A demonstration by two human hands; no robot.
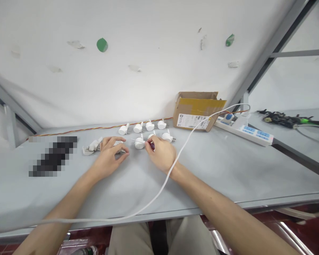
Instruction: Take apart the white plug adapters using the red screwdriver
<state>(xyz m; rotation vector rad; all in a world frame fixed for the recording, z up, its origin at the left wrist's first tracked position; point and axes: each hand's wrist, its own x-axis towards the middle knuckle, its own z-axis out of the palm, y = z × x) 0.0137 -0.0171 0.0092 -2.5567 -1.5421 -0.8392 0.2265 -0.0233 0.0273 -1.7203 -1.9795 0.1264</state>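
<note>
My left hand (108, 156) is curled round a small white plug-in unit (118, 143), its fingers hiding much of it. In my right hand (162, 152) is a screwdriver (152, 145) with a dark purple handle, gripped by thumb and fingers. Its thin metal shaft points left, towards my left hand, and passes in front of a white plug-in unit (139, 143) on the table. Further white units stand in a back row, including one (123, 129) at its left end. Another unit (167, 136) with metal prongs lies beyond my right hand.
White parts (91, 147) lie left of my left hand. An open cardboard box (194, 111) stands at the back, beside a power strip (247, 131). A white cable (159, 191) crosses the view over my right wrist. Black cables (279, 118) lie far right; a pixelated dark patch is left.
</note>
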